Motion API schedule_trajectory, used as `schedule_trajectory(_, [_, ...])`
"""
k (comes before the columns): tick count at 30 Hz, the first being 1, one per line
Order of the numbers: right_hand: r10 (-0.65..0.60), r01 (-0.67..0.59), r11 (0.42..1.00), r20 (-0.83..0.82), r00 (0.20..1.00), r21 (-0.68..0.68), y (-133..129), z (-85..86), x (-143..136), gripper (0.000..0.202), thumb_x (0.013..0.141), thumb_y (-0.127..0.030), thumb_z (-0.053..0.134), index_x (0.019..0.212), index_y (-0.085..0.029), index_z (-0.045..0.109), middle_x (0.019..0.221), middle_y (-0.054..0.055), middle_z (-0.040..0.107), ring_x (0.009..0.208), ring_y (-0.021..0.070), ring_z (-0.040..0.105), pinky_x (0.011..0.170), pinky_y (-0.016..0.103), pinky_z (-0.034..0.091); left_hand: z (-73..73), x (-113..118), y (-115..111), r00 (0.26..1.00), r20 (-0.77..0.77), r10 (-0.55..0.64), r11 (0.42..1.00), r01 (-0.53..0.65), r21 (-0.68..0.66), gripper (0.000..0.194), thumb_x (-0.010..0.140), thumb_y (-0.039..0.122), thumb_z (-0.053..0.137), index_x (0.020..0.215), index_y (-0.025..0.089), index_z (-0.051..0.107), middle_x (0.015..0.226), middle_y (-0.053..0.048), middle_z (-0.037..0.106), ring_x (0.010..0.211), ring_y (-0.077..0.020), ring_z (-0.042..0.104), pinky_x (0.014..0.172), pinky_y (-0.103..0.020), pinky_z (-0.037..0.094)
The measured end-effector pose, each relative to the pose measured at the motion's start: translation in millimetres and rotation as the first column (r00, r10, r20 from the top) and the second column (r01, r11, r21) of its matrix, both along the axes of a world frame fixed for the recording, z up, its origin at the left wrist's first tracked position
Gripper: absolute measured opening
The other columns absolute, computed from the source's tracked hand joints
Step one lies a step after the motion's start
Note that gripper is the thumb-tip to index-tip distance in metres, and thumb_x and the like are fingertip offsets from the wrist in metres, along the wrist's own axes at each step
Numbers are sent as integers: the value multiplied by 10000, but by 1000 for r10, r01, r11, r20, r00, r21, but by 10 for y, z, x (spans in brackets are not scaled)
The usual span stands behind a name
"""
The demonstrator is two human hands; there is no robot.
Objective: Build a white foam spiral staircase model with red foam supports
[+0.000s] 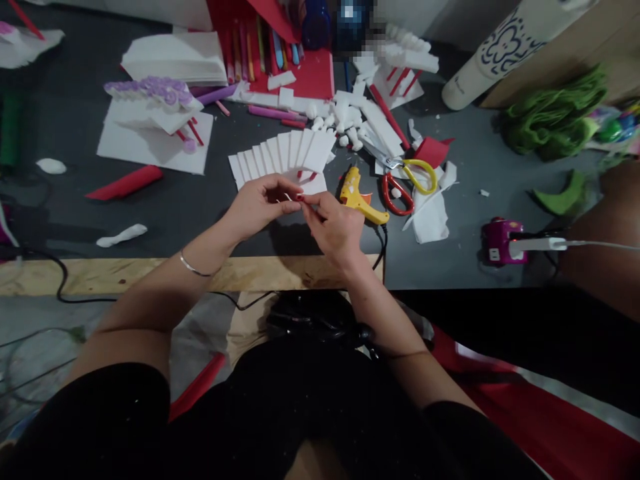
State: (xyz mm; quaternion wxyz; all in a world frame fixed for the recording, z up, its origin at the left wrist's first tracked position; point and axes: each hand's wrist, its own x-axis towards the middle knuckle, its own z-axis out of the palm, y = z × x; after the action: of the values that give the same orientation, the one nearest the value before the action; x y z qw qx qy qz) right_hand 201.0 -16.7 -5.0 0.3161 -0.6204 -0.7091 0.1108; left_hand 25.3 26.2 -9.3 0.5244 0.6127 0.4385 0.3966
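Note:
Close together over the table's near part, my left hand (263, 205) and my right hand (336, 228) meet at their fingertips. Both are closed in a pinch around something tiny; a speck of red and a thin white bit show there, too small to name. Just beyond them lies a fan of white strips (275, 155) on a white board, with short red sticks at its right end. A yellow hot glue gun (353, 188) rests right of my right hand. Farther right are scissors (395, 163) with one red and one yellow handle.
A white model with purple trim (155, 127) stands left. White scraps (346, 112) and coloured sticks (245, 53) lie at the back. A tall white bottle (500, 57), green yarn (555, 117) and a purple power adapter (503, 241) are right, near another person's arm (607, 233).

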Motion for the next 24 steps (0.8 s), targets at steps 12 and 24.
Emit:
schedule_trajectory(12, [29,-31,1000,239,971,4,119,36,888,358,973,-302,596,1306,-215,697,1215,148,742,1127,310,681,993,491,551,-15,-214,260,929,287,236,953,-279,117,439,778,618,876,807,232,669,805,-25,740,630,-115,665,472,-227,463])
schedule_trajectory(24, [189,-128,971,313,931,-204,190,-177,1113,695,790,-179,566,1476,-92,497,1375,233,622,1294,411,554,1152,665,422,-74,-112,245,938,246,245,966,-259,26,370,775,450,909,821,217,626,777,-4,728,632,-121,699,571,-231,595])
